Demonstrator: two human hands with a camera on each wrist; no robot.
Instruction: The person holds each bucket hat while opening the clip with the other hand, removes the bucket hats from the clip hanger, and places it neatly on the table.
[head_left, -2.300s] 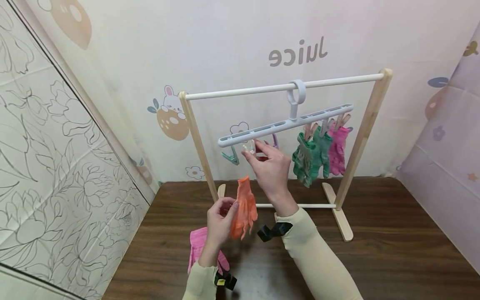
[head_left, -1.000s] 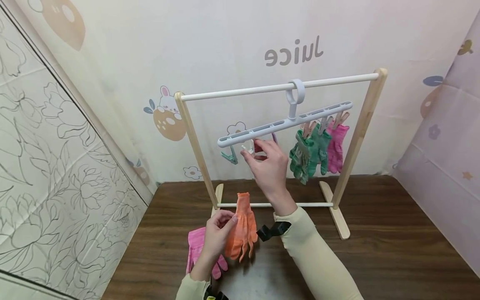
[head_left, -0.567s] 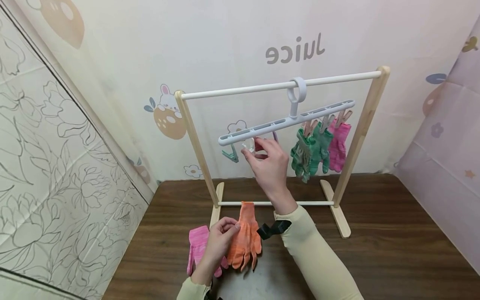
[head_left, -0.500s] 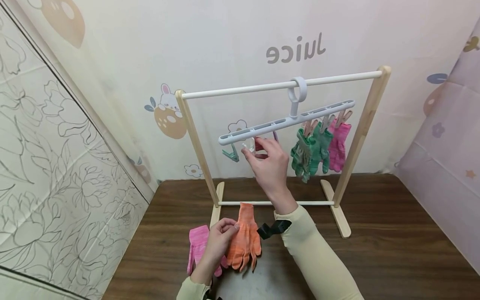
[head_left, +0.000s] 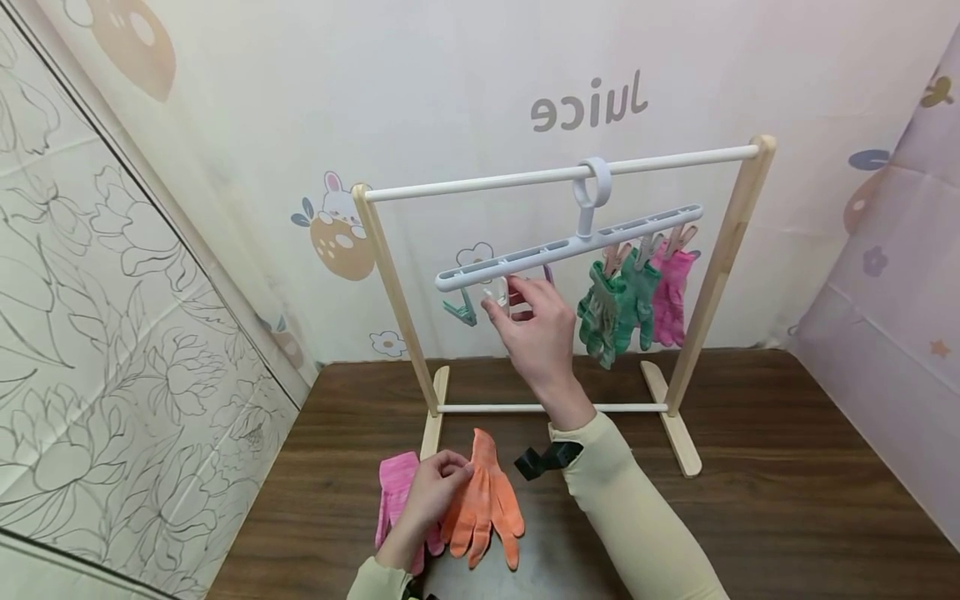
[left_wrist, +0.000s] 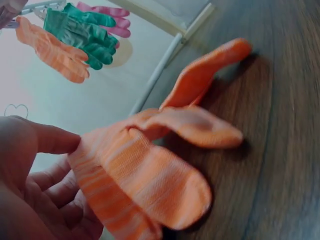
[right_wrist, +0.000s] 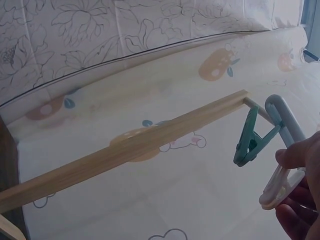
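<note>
An orange knit glove point(head_left: 483, 508) hangs from my left hand point(head_left: 437, 492), its fingers spread low over the table; the left wrist view shows thumb and fingers pinching the orange fabric point(left_wrist: 145, 170). Up at the hanger, my right hand point(head_left: 538, 329) pinches a white clip point(right_wrist: 277, 187) below the pale grey bar point(head_left: 517, 262). Beside it hangs a teal clip point(head_left: 462, 310) holding nothing. A pink glove point(head_left: 396, 483) lies on the table, partly covered by my left forearm.
The hanger hooks over the white rod point(head_left: 480, 182) of a wooden stand. Clipped at its right are green gloves point(head_left: 636, 300) and a pink glove point(head_left: 672, 296); the left wrist view also shows an orange glove point(left_wrist: 52, 50) hanging. The stand's foot point(head_left: 433, 425) rests behind my left hand.
My left hand has lowered the orange glove from just under the hanger toward the table, and the glove now tilts with its fingers fanned. The right hand keeps its place at the white clip.
</note>
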